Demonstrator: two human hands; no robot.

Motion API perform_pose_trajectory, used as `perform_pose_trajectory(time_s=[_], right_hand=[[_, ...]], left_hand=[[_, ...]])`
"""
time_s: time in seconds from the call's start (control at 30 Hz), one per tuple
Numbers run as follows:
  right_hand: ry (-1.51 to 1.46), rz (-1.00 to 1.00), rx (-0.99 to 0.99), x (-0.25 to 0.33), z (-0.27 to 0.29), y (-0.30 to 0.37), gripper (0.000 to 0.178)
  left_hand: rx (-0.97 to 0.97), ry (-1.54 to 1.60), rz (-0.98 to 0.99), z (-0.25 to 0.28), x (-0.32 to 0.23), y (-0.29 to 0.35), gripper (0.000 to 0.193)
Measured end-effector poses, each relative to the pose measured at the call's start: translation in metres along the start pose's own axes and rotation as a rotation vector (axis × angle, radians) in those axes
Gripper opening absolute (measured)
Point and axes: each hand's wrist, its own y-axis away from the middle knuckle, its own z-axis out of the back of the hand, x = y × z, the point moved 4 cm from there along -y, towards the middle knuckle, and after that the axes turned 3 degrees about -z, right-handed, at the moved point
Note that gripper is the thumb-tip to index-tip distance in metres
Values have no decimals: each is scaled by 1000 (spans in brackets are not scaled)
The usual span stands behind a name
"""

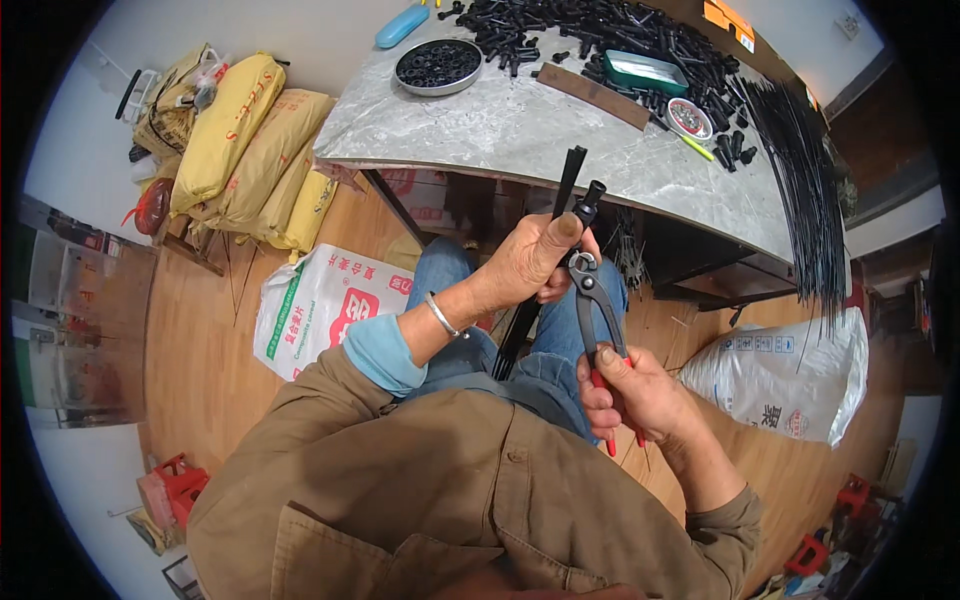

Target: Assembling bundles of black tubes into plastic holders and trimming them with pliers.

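Note:
My left hand [535,262] grips a bundle of thin black rods [567,185] that runs from my lap up past the table edge. A small black cylindrical cap [592,195] sits at the tip beside the bundle, just above my thumb. My right hand [630,390] is closed around the red handles of a pair of pliers [592,300]. The pliers' dark jaws reach up to the cap end, right next to my left fingers. A silver bracelet circles my left wrist.
A grey marble table [520,125] carries a heap of black plastic parts [600,30], a round tin of black rings [438,65], a green tray [645,70] and long black rods [800,170]. Yellow sacks [240,150] and white sacks [320,305] lie on the wooden floor.

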Motion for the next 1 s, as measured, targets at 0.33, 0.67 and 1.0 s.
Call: perform_pose_trajectory(time_s=[0.33,0.67,1.0], right_hand=[[1436,1049,-809,53,30,-5,24],[1448,711,-1445,240,157,-80,23],[1517,395,-1411,308,195,-127,28]], left_hand=[[-116,63,-17,20,6,-10,73],[-121,70,26,33,17,-19,73],[-160,167,69,57,31,-33,62]])
